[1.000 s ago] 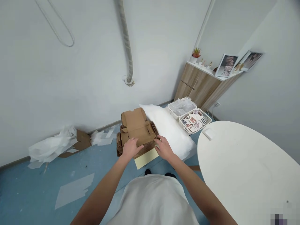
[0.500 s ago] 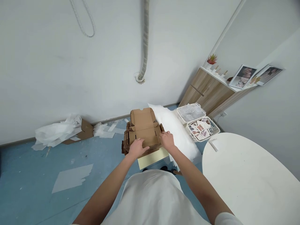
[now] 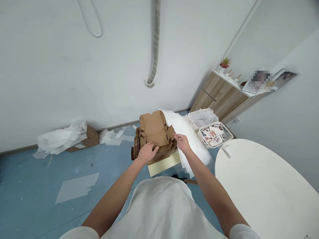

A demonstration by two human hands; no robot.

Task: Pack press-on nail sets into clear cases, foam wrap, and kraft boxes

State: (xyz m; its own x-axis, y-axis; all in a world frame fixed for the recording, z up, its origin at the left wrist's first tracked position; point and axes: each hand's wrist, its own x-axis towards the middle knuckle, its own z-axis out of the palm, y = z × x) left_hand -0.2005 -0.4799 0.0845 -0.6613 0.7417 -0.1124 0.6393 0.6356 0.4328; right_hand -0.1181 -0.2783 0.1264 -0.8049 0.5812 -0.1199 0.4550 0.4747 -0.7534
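A brown cardboard mailer box (image 3: 155, 132), partly unfolded with its lid leaning back, sits on top of a stack of flattened cardboard boxes (image 3: 136, 144). My left hand (image 3: 147, 152) rests on the front panel, its thumb stretched apart from the fingers. At the box's right side, my right hand (image 3: 182, 142) has thumb and index finger pinched together at the edge of a raised side flap (image 3: 170, 132). Beneath the stack, a pale yellow sheet (image 3: 164, 165) sticks out toward me.
White foam sheets (image 3: 191, 139) lie right of the stack. Two white baskets hold clear packets (image 3: 202, 118) and printed cards (image 3: 214, 133). A round white table (image 3: 264, 179) stands at right, a wooden cabinet (image 3: 224, 99) behind. Crumpled packing and a carton (image 3: 91, 136) lie by the wall.
The right side flap has come up and outward, with my right hand shifting slightly right and up beside it. My left hand stays on the front panel.
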